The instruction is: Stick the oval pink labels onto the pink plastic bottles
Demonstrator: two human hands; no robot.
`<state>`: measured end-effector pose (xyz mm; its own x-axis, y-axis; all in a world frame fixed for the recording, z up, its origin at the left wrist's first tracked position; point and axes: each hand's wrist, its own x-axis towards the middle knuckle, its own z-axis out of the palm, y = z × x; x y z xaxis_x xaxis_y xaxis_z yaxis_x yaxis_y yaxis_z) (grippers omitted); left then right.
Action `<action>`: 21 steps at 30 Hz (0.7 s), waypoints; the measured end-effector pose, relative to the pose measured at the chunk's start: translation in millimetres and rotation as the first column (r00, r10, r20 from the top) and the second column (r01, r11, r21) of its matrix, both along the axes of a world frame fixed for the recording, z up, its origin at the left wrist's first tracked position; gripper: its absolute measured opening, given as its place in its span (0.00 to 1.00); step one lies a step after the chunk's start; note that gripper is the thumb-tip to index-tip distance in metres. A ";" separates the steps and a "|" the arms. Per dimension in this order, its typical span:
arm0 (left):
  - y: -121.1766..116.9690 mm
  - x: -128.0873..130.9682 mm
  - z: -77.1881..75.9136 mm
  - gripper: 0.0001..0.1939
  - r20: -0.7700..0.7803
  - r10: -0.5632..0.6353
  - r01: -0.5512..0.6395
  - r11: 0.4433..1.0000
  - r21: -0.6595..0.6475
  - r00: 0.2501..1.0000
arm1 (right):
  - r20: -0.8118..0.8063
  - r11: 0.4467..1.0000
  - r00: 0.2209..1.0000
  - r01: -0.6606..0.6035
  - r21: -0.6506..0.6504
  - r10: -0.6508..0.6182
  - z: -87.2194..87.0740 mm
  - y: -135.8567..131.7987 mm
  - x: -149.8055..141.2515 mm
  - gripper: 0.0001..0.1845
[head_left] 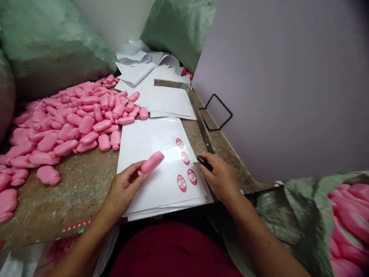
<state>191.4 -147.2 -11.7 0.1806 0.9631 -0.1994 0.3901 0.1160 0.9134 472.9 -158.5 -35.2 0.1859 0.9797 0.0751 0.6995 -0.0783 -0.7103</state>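
Observation:
My left hand (127, 184) grips a small pink plastic bottle (152, 162) by its neck end, tilted above a stack of white sticker sheets (144, 138). The fingers of my right hand (220, 175) are closed around a small black tool (205, 163) at the right edge of the stack; its kind cannot be made out. Several pink oval stickers (192, 177) remain on the right part of the top sheet, between my hands. The rest of that sheet is blank and shiny.
Many pink bottles (75, 119) lie heaped on the worn wooden table (77, 181) at left. Used white sheets (170, 98) lie behind the stack. A metal strip (206, 134) and black wire frame (217, 111) are at right. Green sacks (57, 46) stand behind; an open sack (314, 200) holds more bottles.

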 end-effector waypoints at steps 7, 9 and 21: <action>-3.6 20.0 17.3 0.19 0.096 -0.179 0.191 0.972 -0.138 0.979 | -0.575 0.953 0.780 -0.303 0.000 0.248 26.1 -3.4 -22.6 0.19; -5.3 28.2 19.2 0.20 0.224 -0.041 0.082 0.980 -0.180 0.974 | -0.519 0.946 0.797 -0.312 0.086 0.310 23.6 -2.7 -30.3 0.16; -3.0 67.3 15.4 0.19 0.614 0.408 -0.062 0.861 -0.505 0.675 | -0.109 0.945 0.950 -0.270 0.184 0.293 24.3 -25.6 -15.5 0.12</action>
<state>258.7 -150.3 3.7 0.2092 0.8428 -0.4960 -0.4151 0.5358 0.7353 457.4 -184.1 -10.9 -0.0760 0.9694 0.2334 0.5742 0.2339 -0.7846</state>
